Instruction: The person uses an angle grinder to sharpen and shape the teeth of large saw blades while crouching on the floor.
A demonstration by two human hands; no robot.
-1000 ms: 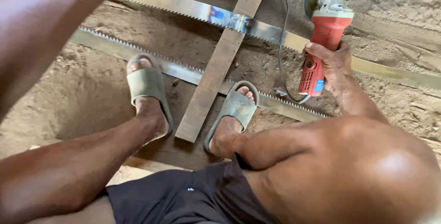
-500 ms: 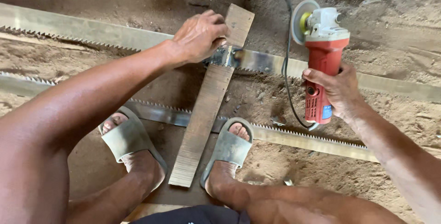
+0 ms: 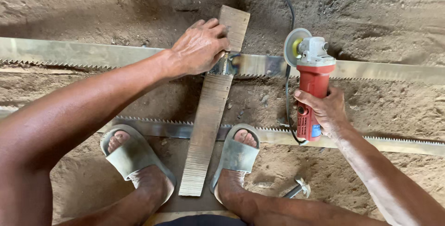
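Observation:
My left hand [image 3: 200, 47] presses down on a long toothed band-saw blade [image 3: 69, 52] where it crosses a narrow wooden plank [image 3: 209, 110]; a darkened joint in the blade shows just right of my fingers. My right hand [image 3: 326, 111] grips the red body of an angle grinder [image 3: 311, 77], whose disc stands on edge close above the far blade, right of the plank. A second toothed stretch of blade [image 3: 398, 144] runs under the plank nearer me, with my sandalled feet [image 3: 236, 149] standing on it.
The ground is sandy earth all around. The grinder's black cable [image 3: 288, 8] trails away toward the top. A small hammer head [image 3: 302, 187] lies on the sand near my right foot.
My view has tilted down and closer. My left hand came onto the blade at the plank and now rests flat there. The grinder stays in my right hand, right of the joint.

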